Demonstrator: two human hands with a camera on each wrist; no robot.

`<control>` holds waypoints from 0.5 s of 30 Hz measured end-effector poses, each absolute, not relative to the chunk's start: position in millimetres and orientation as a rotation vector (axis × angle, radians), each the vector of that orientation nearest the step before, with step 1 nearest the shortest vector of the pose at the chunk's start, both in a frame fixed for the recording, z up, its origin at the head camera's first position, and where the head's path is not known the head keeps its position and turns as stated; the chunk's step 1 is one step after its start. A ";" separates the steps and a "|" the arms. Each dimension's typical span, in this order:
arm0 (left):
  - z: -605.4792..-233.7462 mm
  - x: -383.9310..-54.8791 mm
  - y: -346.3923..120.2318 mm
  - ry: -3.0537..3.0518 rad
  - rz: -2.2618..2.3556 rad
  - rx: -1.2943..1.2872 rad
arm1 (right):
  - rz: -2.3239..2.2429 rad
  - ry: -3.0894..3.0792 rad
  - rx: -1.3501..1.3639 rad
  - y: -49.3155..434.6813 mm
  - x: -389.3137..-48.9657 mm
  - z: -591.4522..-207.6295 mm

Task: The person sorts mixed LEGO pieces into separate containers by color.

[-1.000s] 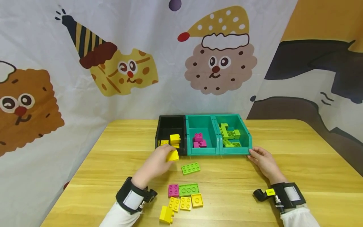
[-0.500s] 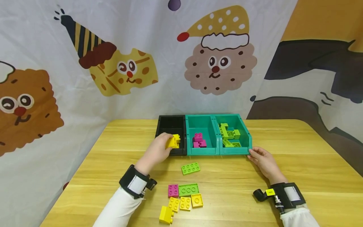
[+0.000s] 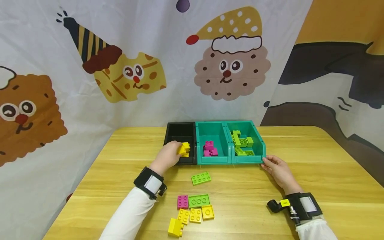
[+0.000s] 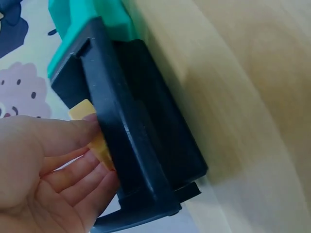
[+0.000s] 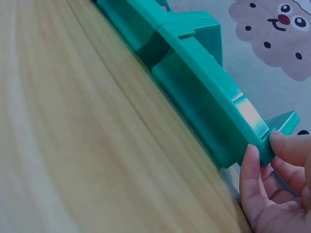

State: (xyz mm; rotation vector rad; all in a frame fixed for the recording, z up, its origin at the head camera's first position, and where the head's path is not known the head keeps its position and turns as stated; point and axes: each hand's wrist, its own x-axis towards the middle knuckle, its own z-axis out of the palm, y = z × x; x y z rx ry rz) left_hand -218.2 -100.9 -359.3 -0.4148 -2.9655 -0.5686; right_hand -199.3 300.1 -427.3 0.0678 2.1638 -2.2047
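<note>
My left hand (image 3: 168, 155) reaches over the front of the black bin (image 3: 181, 130). Its thumb and fingers pinch a yellow toy brick (image 4: 100, 149) just inside the front wall, partly hidden by that wall in the left wrist view. Other yellow bricks (image 3: 186, 146) lie in the same bin, beside the held one. With thumb and fingers, my right hand (image 3: 279, 171) grips the front corner of the rightmost teal bin (image 5: 204, 92); the thumb lies at the rim and a finger at the outer wall.
The middle teal bin (image 3: 210, 128) holds pink bricks (image 3: 210, 150); light green bricks (image 3: 240, 141) fill part of the right one. On the wooden table (image 3: 246, 196) lie a green brick (image 3: 201, 178), another green one (image 3: 199, 201), a pink one (image 3: 182, 202) and several yellow ones (image 3: 195, 215).
My left hand has carried the yellow brick from in front of the black bin forward into it, then settled there. The right hand keeps its grip on the teal bin's corner.
</note>
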 end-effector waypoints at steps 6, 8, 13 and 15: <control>-363.8 -224.7 -99.4 -3.002 -0.582 -0.424 | -2.189 2.185 0.063 299.5 -199.0 -427.2; -364.3 -226.2 -98.7 -3.023 -0.596 -0.416 | -2.201 2.170 0.073 299.3 -199.0 -427.8; -365.5 -229.1 -97.1 -3.043 -0.606 -0.416 | -2.225 2.146 0.083 298.5 -199.4 -427.7; -366.2 -230.0 -96.5 -3.037 -0.599 -0.432 | -2.230 2.147 0.077 298.3 -199.6 -427.4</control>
